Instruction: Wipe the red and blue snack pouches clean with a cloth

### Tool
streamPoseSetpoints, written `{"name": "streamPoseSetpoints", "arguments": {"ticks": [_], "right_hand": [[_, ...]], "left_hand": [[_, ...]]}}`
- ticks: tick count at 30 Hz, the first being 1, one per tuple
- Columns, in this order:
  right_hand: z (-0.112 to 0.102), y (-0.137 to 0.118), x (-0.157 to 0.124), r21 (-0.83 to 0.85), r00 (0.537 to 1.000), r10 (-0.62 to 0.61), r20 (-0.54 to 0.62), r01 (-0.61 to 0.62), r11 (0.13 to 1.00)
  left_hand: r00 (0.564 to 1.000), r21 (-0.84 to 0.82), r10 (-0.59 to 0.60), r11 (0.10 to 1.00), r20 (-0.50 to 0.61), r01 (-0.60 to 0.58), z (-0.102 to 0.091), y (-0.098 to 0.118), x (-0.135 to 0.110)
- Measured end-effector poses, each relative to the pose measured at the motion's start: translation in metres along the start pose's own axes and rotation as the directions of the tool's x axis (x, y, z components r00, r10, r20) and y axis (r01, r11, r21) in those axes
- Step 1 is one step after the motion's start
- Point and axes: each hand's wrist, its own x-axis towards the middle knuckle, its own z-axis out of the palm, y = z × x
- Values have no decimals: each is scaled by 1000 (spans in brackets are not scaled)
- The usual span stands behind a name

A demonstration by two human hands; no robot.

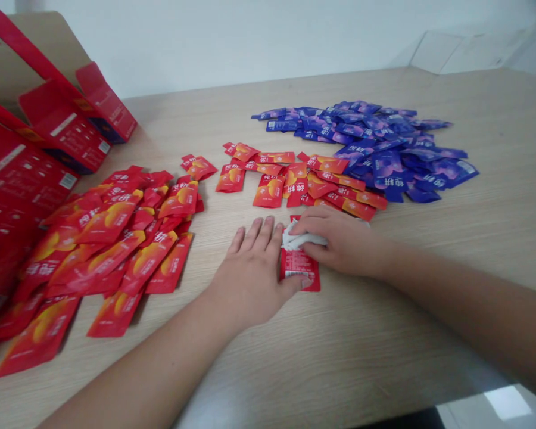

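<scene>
A red sachet lies flat on the table between my hands, its printed back with a barcode facing up. My left hand rests flat beside it, fingers stretched out and the thumb laid over the sachet's lower part. Closed around a crumpled white tissue, my right hand presses it on the sachet's upper part. Just beyond my hands spreads a loose group of red-orange sachets. Part of the tissue is hidden under my right fingers.
On the left, a larger heap of red-orange sachets lies against red cartons. A pile of purple-blue sachets sits at the back right, touching the red group. The wooden table meets a white wall behind.
</scene>
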Motion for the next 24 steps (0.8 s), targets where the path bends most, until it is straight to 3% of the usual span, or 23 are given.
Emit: {"name": "streamPoseSetpoints", "arguments": {"ticks": [8,13,16,20,24], "right_hand": [[4,12,1,-118,978,174,-119,-188,975],[2,9,-1,-82,959,203,-196,-222,972],[-3,3,-7,2,950,165,-263,-171,985],[-9,-8,-14,31,996,-14,-87,17,999],[-14,-18,-14,108,975,-182,128,169,980]], "left_hand": [[1000,-11,-1,1000,-14,1,1,0,0],[999,-10,-3,1000,-33,3,4,-1,-1],[999,2,-11,1000,-33,11,5,0,-1],[999,-11,-32,999,-39,31,5,3,-1],[998,-47,-4,999,-59,2,5,3,-2]]}}
